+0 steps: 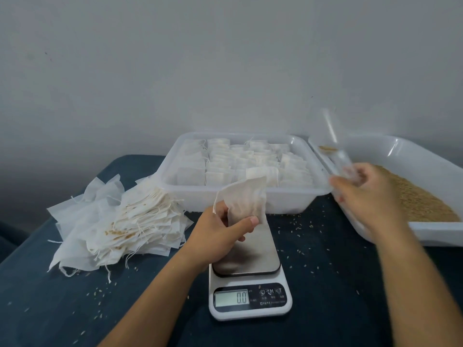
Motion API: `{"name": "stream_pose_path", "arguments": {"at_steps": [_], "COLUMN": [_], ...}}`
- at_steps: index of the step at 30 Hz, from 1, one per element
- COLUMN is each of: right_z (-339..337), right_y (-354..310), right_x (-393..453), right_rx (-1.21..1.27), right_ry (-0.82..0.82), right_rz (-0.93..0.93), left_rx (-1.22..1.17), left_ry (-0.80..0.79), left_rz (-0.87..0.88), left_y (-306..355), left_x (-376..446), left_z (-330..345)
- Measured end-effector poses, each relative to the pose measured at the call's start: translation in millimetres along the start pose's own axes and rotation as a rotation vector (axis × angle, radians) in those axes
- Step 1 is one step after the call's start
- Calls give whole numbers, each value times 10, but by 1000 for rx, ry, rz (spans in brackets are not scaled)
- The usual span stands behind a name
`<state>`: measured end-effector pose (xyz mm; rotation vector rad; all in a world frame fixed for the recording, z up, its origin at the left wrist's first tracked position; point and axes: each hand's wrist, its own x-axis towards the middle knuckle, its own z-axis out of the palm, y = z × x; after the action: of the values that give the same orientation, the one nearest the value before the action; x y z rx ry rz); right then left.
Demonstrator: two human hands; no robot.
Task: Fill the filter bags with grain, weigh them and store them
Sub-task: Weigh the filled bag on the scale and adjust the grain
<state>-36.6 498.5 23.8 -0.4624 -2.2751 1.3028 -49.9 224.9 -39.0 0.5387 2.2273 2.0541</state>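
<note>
My left hand (223, 234) grips a white filter bag (246, 199) upright above the steel plate of the digital scale (250, 279), whose display reads 0.0. My right hand (368, 194) holds a clear plastic scoop (337, 149), blurred by motion, over the near edge of the white tray (426, 156) that contains brown grain (421, 199). A clear tray (240, 196) behind the scale holds several rows of filled filter bags. The inside of the held bag is hidden.
A loose pile of empty filter bags (120, 221) with strings lies at the left on the dark blue cloth. Stray grains are scattered over the cloth around the scale. A grey wall stands close behind the trays.
</note>
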Motion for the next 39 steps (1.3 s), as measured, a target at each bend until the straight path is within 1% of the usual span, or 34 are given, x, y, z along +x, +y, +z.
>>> {"name": "stream_pose_path", "arguments": {"at_steps": [2,4,6,8,11,14,16,17,19,20,21,22,24,26,28,30,32,39], "right_z": [-245,-415,-491,-502,-457,-456,-466,-458,-401,-358,-304,-241,-95,42,152,223,274,304], "right_y": [146,273,351,364,394,372,334,311,202,105,-25,-173,-429,-601,-716,-786,-820,-771], "right_x": [170,311,436,494,512,479,439,396,247,147,43,-66,-228,-294,-287,-256,-229,-69], "right_rx": [-213,-413,-597,-696,-759,-793,-784,-744,-585,-484,-380,-280,-141,-149,-238,-303,-298,-192], "right_ry": [99,110,20,-93,-216,-243,-213,-167,-43,-21,-56,-149,-377,-528,-601,-628,-645,-690], "right_rz": [18,63,107,160,172,168,120,65,-147,-280,-397,-489,-606,-712,-806,-849,-841,-625], "left_rx": [10,29,52,78,101,150,166,173,188,191,191,190,182,166,146,135,141,107], "left_ry": [14,24,21,18,31,31,28,18,3,4,6,5,-6,-16,-20,-22,-21,-18], "left_rz": [2,7,9,12,34,72,96,104,122,131,137,138,139,148,156,164,179,145], "left_y": [-6,-23,-35,-51,-55,-46,-41,-37,-25,-19,-13,-5,4,13,17,24,29,28], "left_x": [3,1,3,6,0,-10,-12,-14,-19,-23,-29,-33,-35,-38,-35,-30,-22,-7], "left_z": [1,8,15,19,26,39,47,52,66,76,84,91,94,93,77,64,55,40]}}
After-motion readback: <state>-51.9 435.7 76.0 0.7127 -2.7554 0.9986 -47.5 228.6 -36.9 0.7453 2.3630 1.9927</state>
